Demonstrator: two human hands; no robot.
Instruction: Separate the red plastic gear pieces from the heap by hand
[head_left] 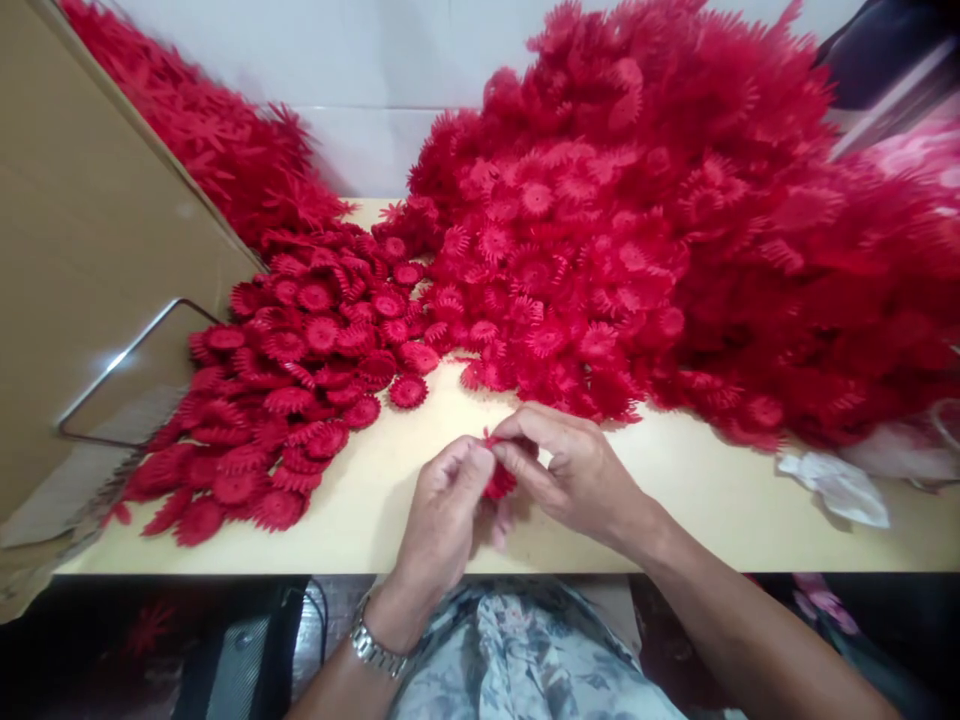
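Between my two hands, just above the table's front edge, is a red fringed artificial flower piece [498, 484], partly covered by my fingers. My left hand [447, 497] pinches it from the left with thumb and fingers. From the right, my right hand [577, 475] pinches the piece at its top, thumb and forefinger meeting beside my left thumb. Left of my hands lies a heap of round red fringed flower pieces [281, 390]. Straight ahead rises a larger pile of red petal pieces [570, 260], its near edge close to my right hand.
A cardboard sheet [112, 230] stands at the left with a bent metal wire handle [124, 360] against it. More red petals [217, 150] lie behind it. At the right is a crumpled white plastic scrap [836, 488]. The pale tabletop [720, 510] ends near my lap.
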